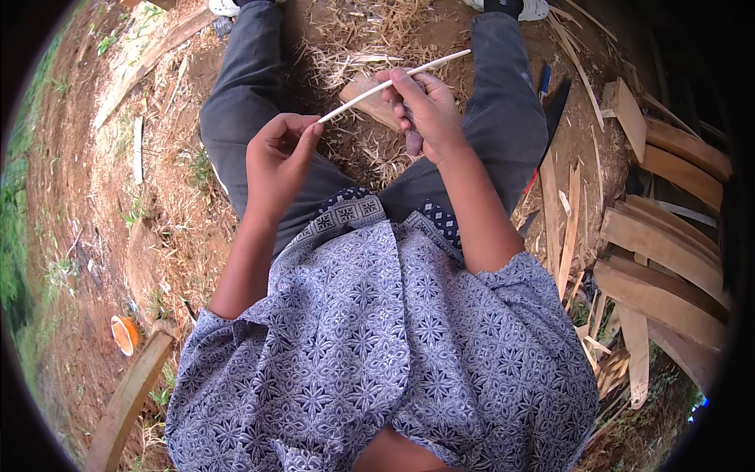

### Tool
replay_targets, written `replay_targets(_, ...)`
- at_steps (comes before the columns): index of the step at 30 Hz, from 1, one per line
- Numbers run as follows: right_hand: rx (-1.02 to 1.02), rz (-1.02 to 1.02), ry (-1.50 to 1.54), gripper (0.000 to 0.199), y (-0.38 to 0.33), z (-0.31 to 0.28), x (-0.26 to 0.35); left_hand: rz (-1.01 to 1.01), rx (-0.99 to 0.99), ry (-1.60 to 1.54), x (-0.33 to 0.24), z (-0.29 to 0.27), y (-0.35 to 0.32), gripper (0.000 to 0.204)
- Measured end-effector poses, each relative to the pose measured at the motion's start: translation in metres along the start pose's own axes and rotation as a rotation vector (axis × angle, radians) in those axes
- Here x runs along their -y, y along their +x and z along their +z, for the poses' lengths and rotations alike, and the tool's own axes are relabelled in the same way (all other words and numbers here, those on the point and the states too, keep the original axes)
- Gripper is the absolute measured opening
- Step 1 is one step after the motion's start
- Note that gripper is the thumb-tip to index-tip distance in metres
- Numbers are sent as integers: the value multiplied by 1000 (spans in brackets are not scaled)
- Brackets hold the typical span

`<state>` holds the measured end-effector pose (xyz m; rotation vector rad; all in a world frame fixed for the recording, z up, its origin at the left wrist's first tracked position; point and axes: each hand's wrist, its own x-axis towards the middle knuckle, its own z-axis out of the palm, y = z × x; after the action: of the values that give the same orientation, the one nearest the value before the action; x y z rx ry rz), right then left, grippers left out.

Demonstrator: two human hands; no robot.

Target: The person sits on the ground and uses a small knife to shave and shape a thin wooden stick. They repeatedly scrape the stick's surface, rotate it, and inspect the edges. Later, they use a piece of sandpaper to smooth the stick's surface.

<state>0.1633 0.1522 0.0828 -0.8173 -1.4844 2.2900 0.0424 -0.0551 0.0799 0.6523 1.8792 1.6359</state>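
A thin, pale wooden stick (358,99) slants across between my hands, its far end rising to the right. My left hand (277,161) pinches the near end between thumb and fingertips. Farther along, the thumb and index finger of my right hand (429,114) close on the stick. The other right fingers curl round a dull purple-brown piece (413,143), whose rounded end sticks out below them; the rest is hidden, so its kind is unclear. Beneath the stick, a wooden block (385,112) lies on the ground between my legs.
Wood shavings (370,35) cover the earth between my feet. Curved wooden boards (661,248) are piled at the right. By my right leg lies a long dark item (557,110) beside a blue one (545,80). An orange bowl-like object (124,335) and a plank (130,405) are at lower left.
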Motion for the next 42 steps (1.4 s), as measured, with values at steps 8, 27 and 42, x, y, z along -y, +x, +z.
replay_targets(8,-179,-85,104,30,12,-35,21,-78,-56,30,-5,-21,-5,30)
replay_targets(27,-148,218,-396,29,73,-55,-56,248,-135,586,-13,-16,-14,8)
replay_targets(42,81,386,-1000,33,120,-115,-78,363,43,903,4,9,10,13)
